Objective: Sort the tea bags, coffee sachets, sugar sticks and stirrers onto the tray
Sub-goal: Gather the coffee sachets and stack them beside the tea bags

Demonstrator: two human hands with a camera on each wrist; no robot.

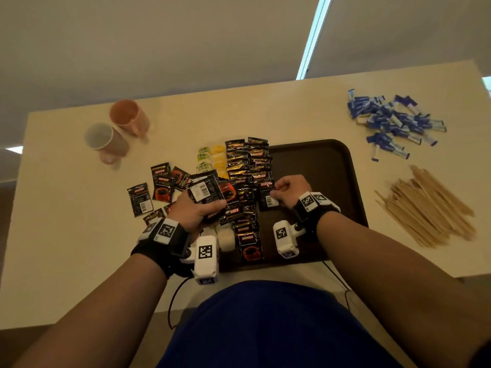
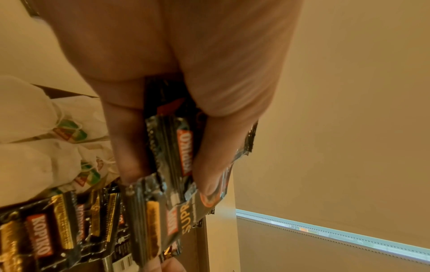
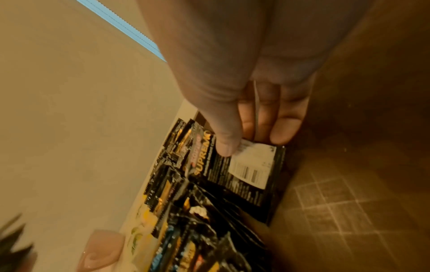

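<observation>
A dark brown tray point(image 1: 332, 166) lies in front of me. Rows of black coffee sachets point(image 1: 249, 166) cover its left part, with yellow and green tea bags point(image 1: 212, 158) behind them. My left hand point(image 1: 198, 211) grips a bundle of black coffee sachets point(image 2: 172, 147) above the tray's left edge. My right hand point(image 1: 285, 191) pinches one black sachet point(image 3: 246, 174) by its corner, thumb on top, laying it beside the rows on the tray. More sachets point(image 1: 159, 187) lie loose on the table to the left. White tea bags point(image 2: 35, 128) lie near my left wrist.
Blue sugar sticks point(image 1: 393, 123) are heaped at the table's far right. Wooden stirrers point(image 1: 430, 208) are piled nearer on the right. Two pink cups point(image 1: 117, 131) lie on their sides at the far left. The tray's right half point(image 1: 318, 160) is bare.
</observation>
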